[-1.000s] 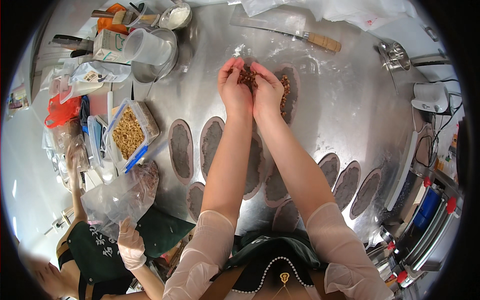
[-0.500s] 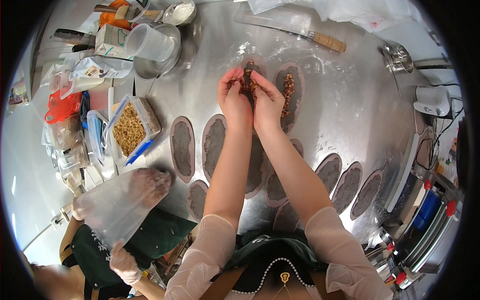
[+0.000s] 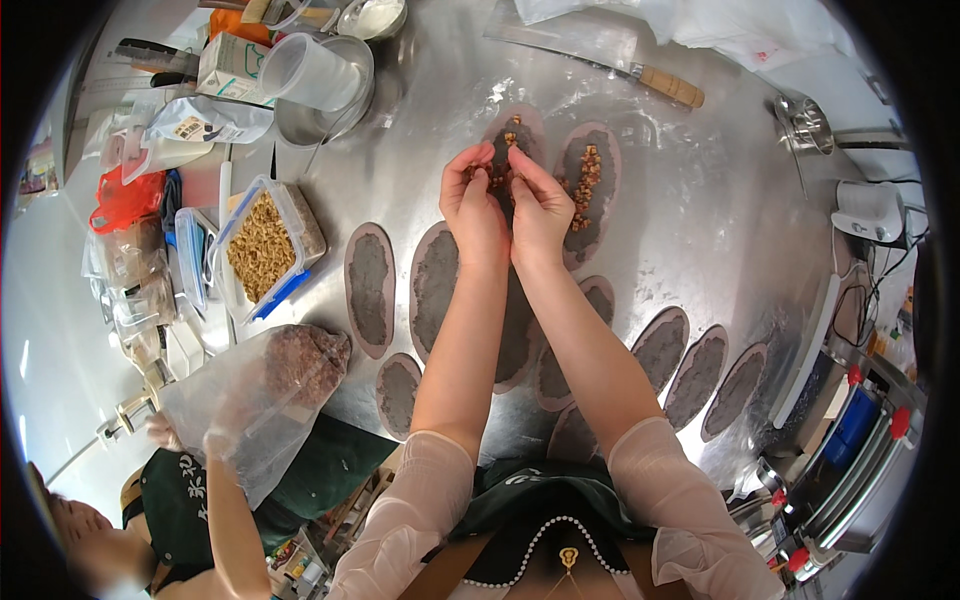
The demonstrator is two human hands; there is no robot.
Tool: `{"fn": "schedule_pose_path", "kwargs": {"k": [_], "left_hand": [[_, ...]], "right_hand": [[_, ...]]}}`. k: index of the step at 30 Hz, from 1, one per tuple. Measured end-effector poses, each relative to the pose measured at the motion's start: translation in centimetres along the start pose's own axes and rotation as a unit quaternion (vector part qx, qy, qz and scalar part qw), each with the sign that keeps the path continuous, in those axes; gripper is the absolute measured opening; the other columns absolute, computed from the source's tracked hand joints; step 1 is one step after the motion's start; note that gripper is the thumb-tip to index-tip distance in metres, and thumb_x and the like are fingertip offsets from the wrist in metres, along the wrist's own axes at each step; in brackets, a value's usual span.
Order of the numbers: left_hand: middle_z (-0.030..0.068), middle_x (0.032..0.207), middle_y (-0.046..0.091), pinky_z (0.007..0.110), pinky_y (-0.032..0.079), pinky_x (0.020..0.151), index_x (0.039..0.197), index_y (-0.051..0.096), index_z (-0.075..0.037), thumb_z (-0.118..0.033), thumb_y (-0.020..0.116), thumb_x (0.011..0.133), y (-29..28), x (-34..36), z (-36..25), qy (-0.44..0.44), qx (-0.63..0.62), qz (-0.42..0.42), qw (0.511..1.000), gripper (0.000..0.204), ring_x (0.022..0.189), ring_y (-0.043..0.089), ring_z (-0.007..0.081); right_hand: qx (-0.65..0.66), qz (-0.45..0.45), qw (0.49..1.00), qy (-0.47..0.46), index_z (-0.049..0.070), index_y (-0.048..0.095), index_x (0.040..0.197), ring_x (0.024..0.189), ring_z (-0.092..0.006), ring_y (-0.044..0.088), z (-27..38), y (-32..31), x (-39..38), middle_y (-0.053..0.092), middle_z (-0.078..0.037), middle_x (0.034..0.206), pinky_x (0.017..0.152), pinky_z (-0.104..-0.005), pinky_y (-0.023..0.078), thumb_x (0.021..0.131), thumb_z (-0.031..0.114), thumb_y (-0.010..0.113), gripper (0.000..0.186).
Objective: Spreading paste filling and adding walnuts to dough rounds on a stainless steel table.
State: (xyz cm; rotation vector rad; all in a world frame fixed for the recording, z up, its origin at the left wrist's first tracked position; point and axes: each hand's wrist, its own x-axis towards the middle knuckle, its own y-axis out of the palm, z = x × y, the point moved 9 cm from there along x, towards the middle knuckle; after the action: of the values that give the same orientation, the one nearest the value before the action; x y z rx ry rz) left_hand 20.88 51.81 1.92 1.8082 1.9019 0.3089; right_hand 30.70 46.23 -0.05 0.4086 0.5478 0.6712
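My left hand (image 3: 472,208) and my right hand (image 3: 543,212) are side by side with curled fingers, over a long oval of pinkish dough (image 3: 533,118) spread with grey paste. Small reddish-brown chopped bits (image 3: 497,178) show between the fingers. More bits lie in a thin line on the paste beyond my fingertips. To the right, a second oval (image 3: 603,160) carries a row of bits (image 3: 586,180) down its middle. My hands and forearms hide part of the ovals beneath them.
Several paste-covered ovals (image 3: 370,290) lie around my forearms. A cleaver (image 3: 600,55) is at the back. On the left stands a clear box of golden-brown shreds (image 3: 262,245). Near it, a co-worker handles a plastic bag (image 3: 245,410) with a reddish-brown clump inside.
My hands stay cupped over the same oval, almost unmoved. The co-worker's near hand has moved up from the bag's lower edge to its side. The whole view has shifted slightly.
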Motion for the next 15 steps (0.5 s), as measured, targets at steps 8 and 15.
{"fn": "schedule_pose_path", "kwargs": {"k": [8, 15], "left_hand": [[0.0148, 0.110, 0.058, 0.032, 0.041, 0.097, 0.108, 0.055, 0.002, 0.009, 0.037, 0.087, -0.14, 0.16, -0.11, 0.004, 0.015, 0.005, 1.000, 0.029, 0.105, 0.054, 0.0199], [0.0147, 0.111, 0.058, 0.033, 0.041, 0.097, 0.108, 0.055, 0.002, 0.009, 0.038, 0.087, -0.41, -0.24, -0.53, 0.006, 0.036, 0.007, 0.999, 0.028, 0.106, 0.054, 0.0209]], "right_hand": [[0.041, -0.003, 0.999, 0.002, -0.003, 0.063, 0.110, 0.105, -0.0164, 0.059, -0.14, -0.25, -0.03, 0.062, -0.013, 0.115, 0.092, -0.0264, 0.046, 0.086, -0.012, 0.048, 0.030], [0.040, -0.005, 0.999, 0.001, -0.003, 0.063, 0.110, 0.104, -0.0168, 0.059, -0.49, -0.60, 0.03, 0.062, -0.013, 0.114, 0.089, -0.0255, 0.047, 0.085, -0.014, 0.048, 0.031]]}}
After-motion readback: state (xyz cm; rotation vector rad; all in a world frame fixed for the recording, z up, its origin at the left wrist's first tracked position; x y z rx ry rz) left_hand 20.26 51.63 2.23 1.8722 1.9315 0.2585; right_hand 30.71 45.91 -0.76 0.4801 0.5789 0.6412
